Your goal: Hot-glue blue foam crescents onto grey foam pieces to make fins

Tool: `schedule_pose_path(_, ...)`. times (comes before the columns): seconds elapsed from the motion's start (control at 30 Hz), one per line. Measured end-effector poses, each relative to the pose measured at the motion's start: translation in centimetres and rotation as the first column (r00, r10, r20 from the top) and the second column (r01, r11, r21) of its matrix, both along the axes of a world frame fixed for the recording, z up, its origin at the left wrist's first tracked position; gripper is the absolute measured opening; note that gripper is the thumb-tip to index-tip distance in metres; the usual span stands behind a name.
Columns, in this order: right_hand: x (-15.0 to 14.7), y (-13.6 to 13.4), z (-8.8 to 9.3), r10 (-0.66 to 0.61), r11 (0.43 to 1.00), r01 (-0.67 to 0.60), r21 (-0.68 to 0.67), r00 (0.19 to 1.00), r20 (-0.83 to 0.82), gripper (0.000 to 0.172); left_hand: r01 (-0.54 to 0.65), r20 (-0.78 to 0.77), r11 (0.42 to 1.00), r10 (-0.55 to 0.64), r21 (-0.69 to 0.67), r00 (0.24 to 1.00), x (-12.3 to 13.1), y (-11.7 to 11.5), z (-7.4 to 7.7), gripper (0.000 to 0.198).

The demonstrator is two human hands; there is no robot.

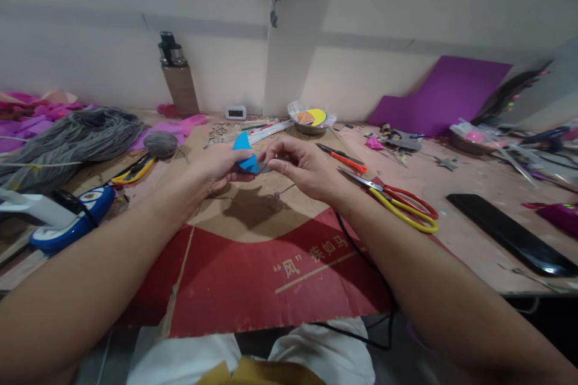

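My left hand (221,167) is closed round a bright blue piece (245,152), which sticks up past the thumb. My right hand (300,165) is beside it with thumb and index finger pinched together at the piece's right edge. Something small and grey shows between the two hands, and a thin grey strand trails below the right fingers; what the pinch holds is too small to name. Both hands are raised over a brown and red cardboard sheet (271,277), where their shadow falls.
Scissors (401,204) and an orange-handled cutter (347,159) lie right of my hands, with a black phone (510,231) farther right. Grey yarn (76,138), a yarn ball (161,144), a yellow cutter (134,169) and a blue-based tool (74,222) are left. A bowl (311,127) stands behind.
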State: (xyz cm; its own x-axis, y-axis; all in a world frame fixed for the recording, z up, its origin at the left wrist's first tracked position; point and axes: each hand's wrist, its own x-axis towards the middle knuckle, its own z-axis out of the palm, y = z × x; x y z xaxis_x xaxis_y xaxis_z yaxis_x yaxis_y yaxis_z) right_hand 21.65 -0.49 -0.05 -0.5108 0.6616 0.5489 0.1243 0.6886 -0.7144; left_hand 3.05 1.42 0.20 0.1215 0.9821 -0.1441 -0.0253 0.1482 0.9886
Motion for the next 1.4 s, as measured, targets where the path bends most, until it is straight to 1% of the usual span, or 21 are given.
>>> schedule_pose_path(0.07, -0.1, 0.0, -0.2, 0.006, 0.999, -0.005, -0.054, 1.0, 0.014, 0.012, -0.017, 0.005, 1.0, 0.017, -0.026, 1.0, -0.2, 0.1, 0.1, 0.008)
schedule_pose_path(0.17, -0.2, 0.1, -0.4, -0.053, 0.995, 0.054, -0.089, 0.998, 0.016, 0.009, -0.014, 0.021, 0.998, 0.015, -0.06, 1.0, -0.4, 0.1, 0.3, 0.009)
schedule_pose_path(0.23, -0.2, 0.1, -0.5, -0.072, 0.992, 0.072, -0.106, 0.997, 0.005, 0.009, -0.009, 0.027, 0.998, 0.011, -0.07, 1.0, -0.4, 0.2, 0.4, 0.01)
schedule_pose_path(0.43, -0.3, 0.3, -0.8, -0.074, 0.989, 0.066, -0.132, 0.996, -0.055, 0.011, -0.015, 0.005, 1.0, 0.015, -0.025, 1.0, -0.1, -0.1, 0.2, 0.005)
schedule_pose_path(0.53, -0.4, 0.4, -1.0, -0.079, 0.989, 0.067, -0.135, 0.993, -0.09, 0.015, 0.002, 0.032, 1.0, -0.002, -0.017, 0.999, 0.2, -0.4, 0.1, 0.002)
schedule_pose_path(0.6, -0.4, 0.5, -1.1, -0.102, 0.985, 0.088, -0.148, 0.991, -0.083, 0.018, 0.031, 0.075, 0.999, -0.029, -0.029, 0.997, 0.2, -0.6, 0.1, 0.002)
schedule_pose_path(0.7, -0.5, 0.5, -1.0, -0.111, 0.976, 0.092, -0.195, 0.99, -0.088, 0.021, 0.121, 0.153, 0.992, -0.113, -0.041, 0.982, 0.1, -0.7, 0.3, 0.006)
schedule_pose_path(0.8, -0.5, 0.3, -0.7, -0.116, 0.957, 0.073, -0.28, 0.983, -0.14, 0.021, 0.188, 0.195, 0.982, -0.179, -0.033, 0.964, -0.1, -0.9, 0.7, 0.015)
schedule_pose_path(0.9, -0.5, 0.3, -0.7, -0.099, 0.94, 0.019, -0.342, 0.971, -0.219, 0.022, 0.215, 0.193, 0.976, -0.209, -0.013, 0.959, 0.0, -1.0, 1.0, 0.018)
schedule_pose_path(1.0, -0.4, 0.4, -0.9, -0.064, 0.932, -0.042, -0.36, 0.959, -0.277, 0.025, 0.191, 0.175, 0.981, -0.19, 0.007, 0.966, 0.1, -1.1, 1.1, 0.014)
schedule_pose_path(1.13, -0.4, 0.6, -1.2, -0.015, 0.935, -0.09, -0.343, 0.956, -0.292, 0.029, 0.096, 0.14, 0.995, -0.097, 0.013, 0.985, 0.2, -1.2, 1.3, 0.014)
schedule_pose_path(1.2, -0.4, 0.5, -1.1, 0.002, 0.936, -0.104, -0.336, 0.957, -0.29, 0.029, 0.07, 0.119, 0.998, -0.07, 0.012, 0.99, 0.3, -1.1, 1.3, 0.014)
schedule_pose_path(1.27, -0.5, 0.4, -1.1, 0.0, 0.937, -0.099, -0.334, 0.958, -0.286, 0.027, 0.075, 0.102, 0.997, -0.077, 0.026, 0.992, 0.2, -1.0, 1.1, 0.015)
schedule_pose_path(1.4, -0.6, 0.2, -1.0, -0.048, 0.936, -0.05, -0.349, 0.963, -0.266, 0.024, 0.132, 0.069, 0.986, -0.14, 0.105, 0.988, 0.1, -1.0, 0.7, 0.022)
